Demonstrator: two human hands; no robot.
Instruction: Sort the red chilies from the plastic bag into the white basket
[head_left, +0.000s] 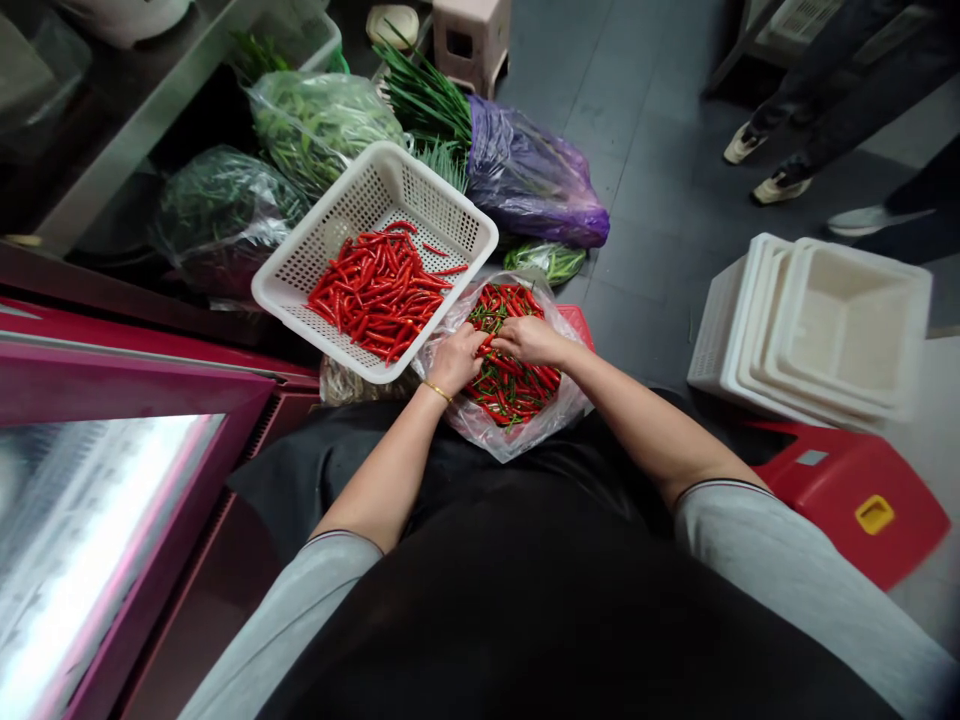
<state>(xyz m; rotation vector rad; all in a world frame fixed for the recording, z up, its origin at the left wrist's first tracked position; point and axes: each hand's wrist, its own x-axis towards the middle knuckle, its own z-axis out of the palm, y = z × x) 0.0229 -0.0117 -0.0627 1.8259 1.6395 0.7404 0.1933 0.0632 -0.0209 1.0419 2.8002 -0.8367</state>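
My left hand (459,360) and my right hand (529,340) meet over an open clear plastic bag (499,442). Inside it lie many red chili peppers with green stems (517,390). Both hands have their fingers pinched together, and a red chili pepper (487,343) shows between the fingertips. Part of that pepper is hidden by the fingers. Just left of the bag, a white perforated basket (289,285) stands tilted in view, holding a heap of red chili peppers (382,290) on which no green stems show.
Bagged leafy greens (322,125) and green stalks in a purple bag (536,170) lie beyond the basket. A stool (471,40) stands behind. White stacked baskets (855,320) and a red bin (855,490) are at right. People's legs (817,100) stand farther right; a lit cabinet (112,540) is left.
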